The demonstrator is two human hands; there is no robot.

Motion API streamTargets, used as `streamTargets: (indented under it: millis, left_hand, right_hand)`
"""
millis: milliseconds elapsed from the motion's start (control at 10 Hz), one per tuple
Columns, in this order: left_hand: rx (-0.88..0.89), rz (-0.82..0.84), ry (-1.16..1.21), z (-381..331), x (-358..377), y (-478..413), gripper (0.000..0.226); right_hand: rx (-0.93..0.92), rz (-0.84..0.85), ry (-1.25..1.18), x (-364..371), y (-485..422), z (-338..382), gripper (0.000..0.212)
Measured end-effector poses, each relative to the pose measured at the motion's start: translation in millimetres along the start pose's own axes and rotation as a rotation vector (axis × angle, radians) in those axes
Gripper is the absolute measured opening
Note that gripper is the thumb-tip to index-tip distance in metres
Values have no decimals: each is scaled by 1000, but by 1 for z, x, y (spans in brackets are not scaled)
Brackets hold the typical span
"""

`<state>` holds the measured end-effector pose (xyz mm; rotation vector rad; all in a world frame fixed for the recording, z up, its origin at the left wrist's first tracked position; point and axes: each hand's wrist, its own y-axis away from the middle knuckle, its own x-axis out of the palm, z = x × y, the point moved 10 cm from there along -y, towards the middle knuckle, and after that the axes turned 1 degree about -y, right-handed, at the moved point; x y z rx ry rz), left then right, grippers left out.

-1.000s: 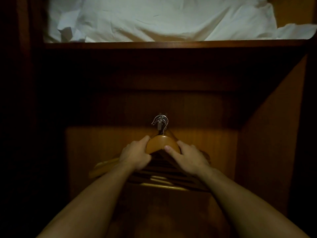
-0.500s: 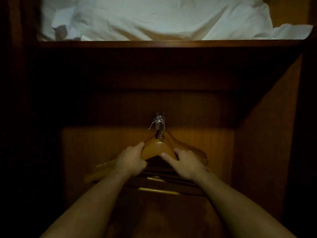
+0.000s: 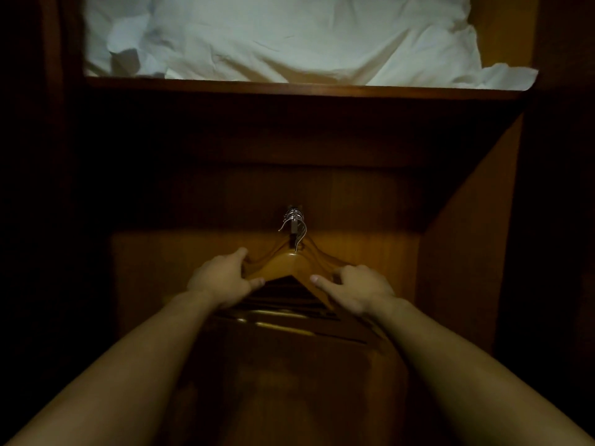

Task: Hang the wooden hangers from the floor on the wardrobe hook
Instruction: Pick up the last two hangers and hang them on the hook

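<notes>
wooden hangers point(image 3: 286, 263) bunched, hanging on wardrobe hook point(image 3: 293, 220)

Inside of a wooden wardrobe point(image 3: 467, 252), the kind found in a bedroom of a home or lodging; dim, with warm light only on the lower far panel point(image 3: 193, 252). Brown veneered boards close it in on the far side and to the right, and a shelf point(image 3: 289, 86) runs across high up, loaded with crumpled white linen point(image 3: 289, 37) that looks like bedding. On the far panel, centre, a metal hook point(image 3: 293, 225) carries a bunch of wooden hangers point(image 3: 283, 263), their wire hooks stacked together on it.
</notes>
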<state>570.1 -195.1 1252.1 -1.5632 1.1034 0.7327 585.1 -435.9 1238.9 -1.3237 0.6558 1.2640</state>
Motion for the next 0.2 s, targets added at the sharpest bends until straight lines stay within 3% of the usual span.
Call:
streamTargets:
  millis: [200]
  left_hand:
    - [88, 34, -47, -4, -16, 35, 62]
  right_hand:
    - [7, 28, 130, -11, 31, 47, 65]
